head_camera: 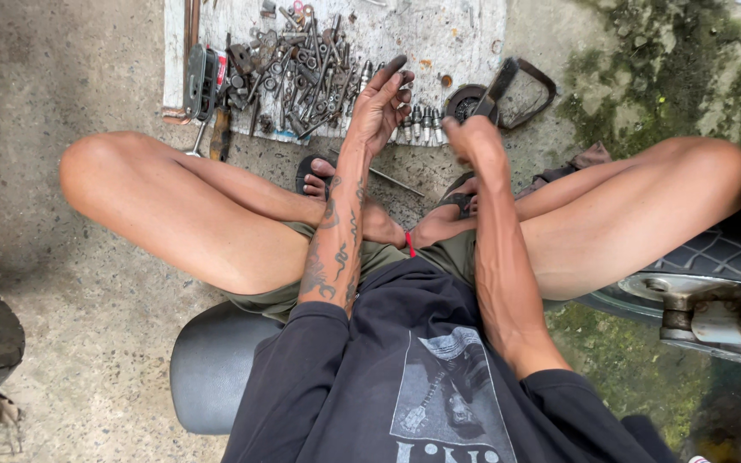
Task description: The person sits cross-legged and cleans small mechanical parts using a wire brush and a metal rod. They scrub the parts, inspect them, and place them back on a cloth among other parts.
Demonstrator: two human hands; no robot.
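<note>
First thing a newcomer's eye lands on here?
Probably the heap of bolts and sockets on the white sheet at top centre, just past the person's crossed legs. The left hand hovers open over its edge, fingers spread; the right hand grips a dark tool beside it. A motorcycle wheel sits at right.

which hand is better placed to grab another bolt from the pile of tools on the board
Left, probably. The left hand is open with fingers spread, right at the edge of the pile of bolts and sockets. The right hand is closed around a dark tool, off to the pile's side.
</note>
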